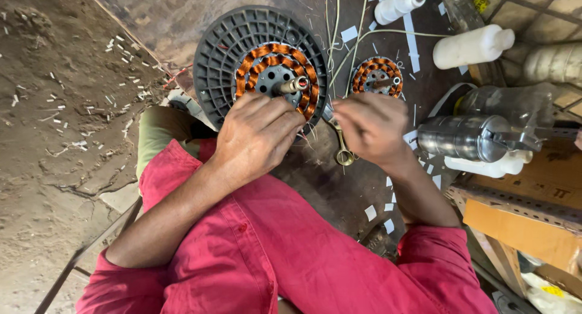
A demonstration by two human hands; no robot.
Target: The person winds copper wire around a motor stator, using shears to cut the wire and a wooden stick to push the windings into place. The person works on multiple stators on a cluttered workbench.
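The left hand (pixel 257 135) is resting curled on the copper-wound stator (pixel 276 71); the right hand (pixel 371 124) is pinching closed above the dark, paper-littered worktop (pixel 327 186), beside a steel canister (pixel 464 137).

Left hand (pixel 257 135) lies palm-down, fingers curled at the stator (pixel 276 77) rim; right hand (pixel 371 127), just right of the stator, seems pinched shut, forearms bare.
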